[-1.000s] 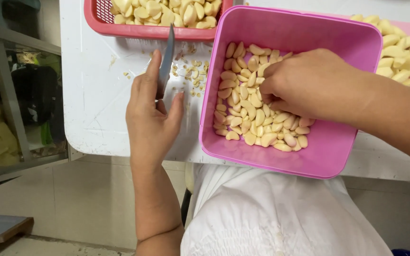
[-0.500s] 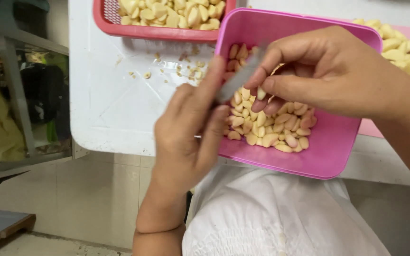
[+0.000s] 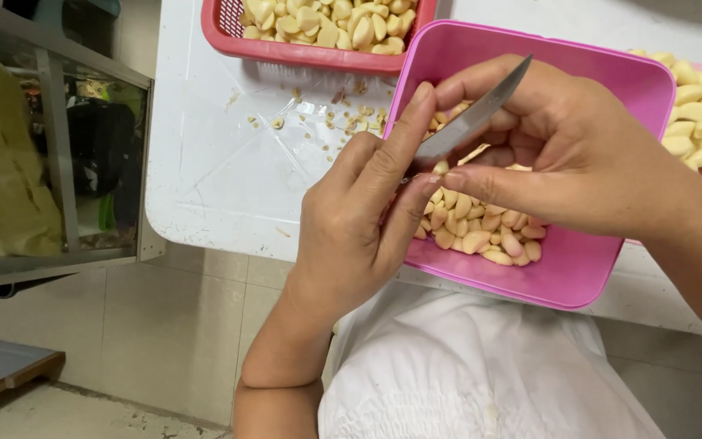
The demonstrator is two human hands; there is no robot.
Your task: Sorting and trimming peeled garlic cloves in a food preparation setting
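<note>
Both hands meet, left (image 3: 359, 219) fingers curled closed, right (image 3: 562, 154) fingers pinched together.

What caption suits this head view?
Left hand holds a knife against a garlic clove in the right hand, over a pink tub.

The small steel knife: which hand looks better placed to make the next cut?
Probably the left hand: it grips the small steel knife, blade above the pink plastic tub. The right hand pinches something hidden.

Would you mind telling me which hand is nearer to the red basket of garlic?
Left. The left hand holds the knife just below the red basket, over the table edge. The right hand sits farther off, above the pink tub.
</note>
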